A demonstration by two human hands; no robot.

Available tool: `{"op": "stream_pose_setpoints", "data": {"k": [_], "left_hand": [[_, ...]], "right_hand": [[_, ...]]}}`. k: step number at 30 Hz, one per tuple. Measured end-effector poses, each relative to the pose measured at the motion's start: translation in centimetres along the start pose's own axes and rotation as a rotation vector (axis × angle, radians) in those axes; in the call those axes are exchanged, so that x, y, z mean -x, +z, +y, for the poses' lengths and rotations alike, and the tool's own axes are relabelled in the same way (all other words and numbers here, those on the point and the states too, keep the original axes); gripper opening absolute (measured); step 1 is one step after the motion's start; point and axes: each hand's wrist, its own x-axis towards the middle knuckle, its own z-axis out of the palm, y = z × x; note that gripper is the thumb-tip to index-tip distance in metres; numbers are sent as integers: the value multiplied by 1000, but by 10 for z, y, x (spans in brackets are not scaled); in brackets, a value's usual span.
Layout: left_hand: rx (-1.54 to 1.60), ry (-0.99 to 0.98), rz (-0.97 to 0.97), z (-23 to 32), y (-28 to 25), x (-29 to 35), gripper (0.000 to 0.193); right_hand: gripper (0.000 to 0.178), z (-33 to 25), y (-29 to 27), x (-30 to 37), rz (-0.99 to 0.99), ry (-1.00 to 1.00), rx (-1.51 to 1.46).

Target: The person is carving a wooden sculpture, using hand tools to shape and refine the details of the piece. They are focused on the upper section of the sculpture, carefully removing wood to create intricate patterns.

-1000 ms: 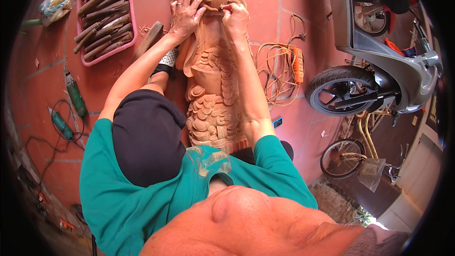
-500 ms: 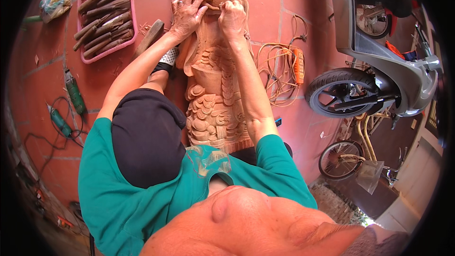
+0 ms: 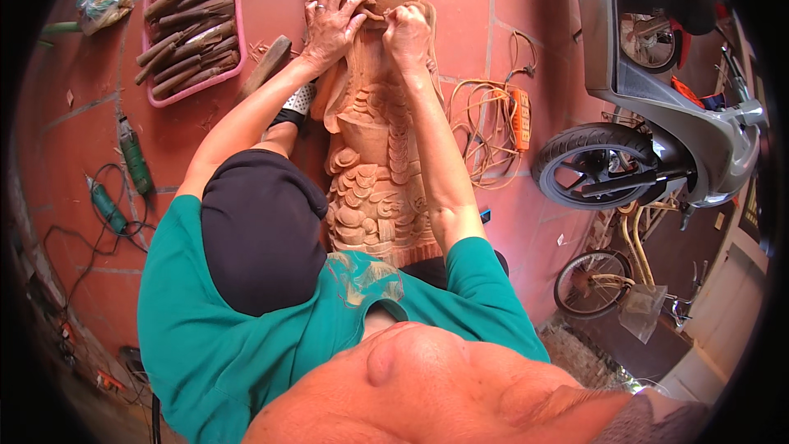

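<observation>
A long carved wooden statue lies lengthwise before me, covered in scalloped, swirling relief. My left hand rests near its far end with the fingers spread, a ring on one of them. Just to the right, my right hand is closed in a pinch against the carving below the wide collar-like band. Whatever its fingers hold is hidden. Left of the statue, a block of wood lies on the floor near my foot.
A pink basket of wooden-handled carving tools stands far left. Two green power tools with cords lie nearer. On the right are an orange power strip with coiled cable, a motorbike and a bicycle.
The whole view has shifted slightly right and down. Both hands stay at nearly the same place on the statue, the left spread and the right closed.
</observation>
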Motion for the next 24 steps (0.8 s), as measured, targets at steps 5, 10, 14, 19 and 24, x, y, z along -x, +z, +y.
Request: {"op": "stream_pose_setpoints", "data": {"k": [5, 10, 14, 19, 24], "left_hand": [[4, 14, -10, -1, -3, 0, 42], [-11, 8, -6, 0, -1, 0, 42], [-15, 14, 13, -2, -3, 2, 41], [-23, 24, 20, 0, 2, 1, 42], [-38, 22, 8, -6, 2, 3, 42]], "right_hand": [[10, 16, -24, -9, -159, 278, -400], [8, 9, -11, 0, -8, 193, -506], [10, 1, -5, -5, 80, 68, -275], [10, -3, 11, -40, 135, 69, -225], [9, 7, 7, -20, 25, 66, -192]]}}
